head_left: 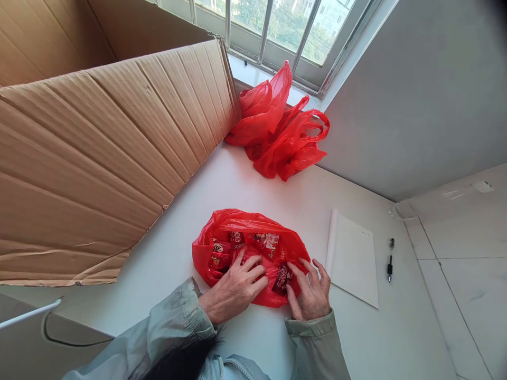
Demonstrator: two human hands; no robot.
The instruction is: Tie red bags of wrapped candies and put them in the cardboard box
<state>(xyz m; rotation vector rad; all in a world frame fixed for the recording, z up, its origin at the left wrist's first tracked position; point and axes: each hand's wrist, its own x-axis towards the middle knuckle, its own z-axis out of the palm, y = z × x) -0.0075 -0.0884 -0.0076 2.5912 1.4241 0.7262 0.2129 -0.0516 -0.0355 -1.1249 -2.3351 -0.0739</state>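
Observation:
A red plastic bag (249,214) lies on the white table with its mouth spread wide. Several small red printed snack packets (236,239) sit inside it, mostly along the far and left sides. My left hand (236,287) reaches over the near rim, fingers apart and slightly bent, index fingertip near the packets. At the bag's right side is my right hand (311,290). Its thumb and index finger are at the edges of a dark red snack packet (282,278), while the other fingers lie over the bag's rim.
A large open cardboard box (119,158) stands at left. More crumpled red plastic bags (279,132) lie at the back by the barred window (273,31). To the right are a white paper pad (352,258) and a black pen (390,261), near the grey wall (420,95).

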